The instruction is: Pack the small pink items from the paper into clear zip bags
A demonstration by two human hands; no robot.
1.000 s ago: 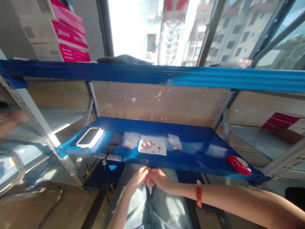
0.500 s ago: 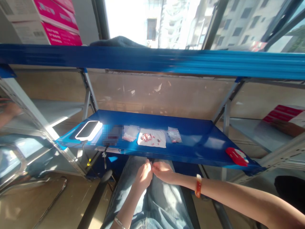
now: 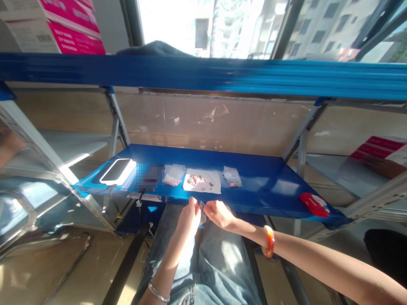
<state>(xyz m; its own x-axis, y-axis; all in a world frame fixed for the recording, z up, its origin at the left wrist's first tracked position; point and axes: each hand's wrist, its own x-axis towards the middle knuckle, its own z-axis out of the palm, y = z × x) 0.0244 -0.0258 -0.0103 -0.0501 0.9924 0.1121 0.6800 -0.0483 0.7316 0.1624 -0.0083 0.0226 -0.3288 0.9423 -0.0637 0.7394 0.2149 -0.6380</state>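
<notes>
- Head view: the left hand [image 3: 190,214] has its fingers pinched on one side of a small clear bag [image 3: 202,215]; the right hand [image 3: 219,214] is curled, its fingertips closed at the other side.
- The bag is between the hands, above the lap in jeans [image 3: 193,254], just off the near edge of the blue shelf [image 3: 260,180]. Whether its mouth is open, or anything is inside, I cannot tell.
- Progress, as I judge it: handling of this bag is under way and unfinished, since both hands are on it. Small reddish beads [image 3: 196,180] lie loose on a white sheet [image 3: 215,175], most clustered left, a few apart at right.
- Right of the sheet is a clear packet [image 3: 232,176], with reddish pieces seemingly inside its near end; left of it are more clear packets [image 3: 174,174].
- Farther left on the shelf are a blurred-out dark item [image 3: 151,177] and a white-rimmed device [image 3: 117,171]; a red object [image 3: 314,205] is near the right end.
- Beyond the upper blue beam [image 3: 203,75] is a bright window [image 3: 241,29], with pink-and-white boxes [image 3: 73,34] at far left.
- Other people's hands show at both sides.
</notes>
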